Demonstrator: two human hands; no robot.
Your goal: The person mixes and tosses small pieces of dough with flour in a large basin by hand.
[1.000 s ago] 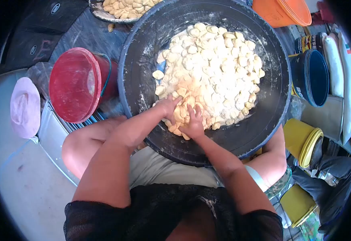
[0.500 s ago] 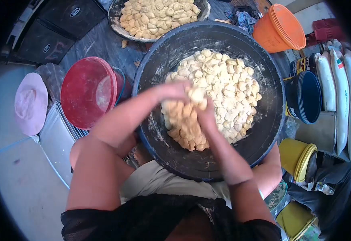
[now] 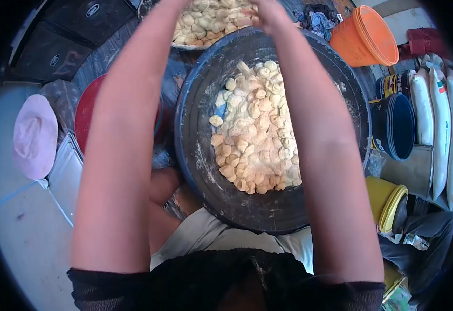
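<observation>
Both my arms reach forward over a large black tub (image 3: 198, 171) of pale, floury dough-like lumps (image 3: 260, 132). Beyond it stands a second basin with more such lumps (image 3: 206, 26). My right hand (image 3: 268, 13) is over that basin's right side, blurred, its fingers pointing inward and apart, with nothing seen held in them. At the top edge, over the basin's left side, my left hand (image 3: 181, 3) is mostly cut off, its fingers out of sight. My right forearm hides part of the tub's right side.
A red bucket (image 3: 87, 106) stands left, partly behind my left arm, with a pink hat (image 3: 35, 136) and metal trays (image 3: 65, 176) near it. At right are an orange bucket (image 3: 359, 39), a dark bucket (image 3: 392, 127), a yellow bucket (image 3: 382, 202) and white sacks (image 3: 439, 135).
Both hands have moved forward from the tub's lumps to the far basin. The lumps in the tub lie spread flatter, some apart at the left. The piece held between my hands no longer shows.
</observation>
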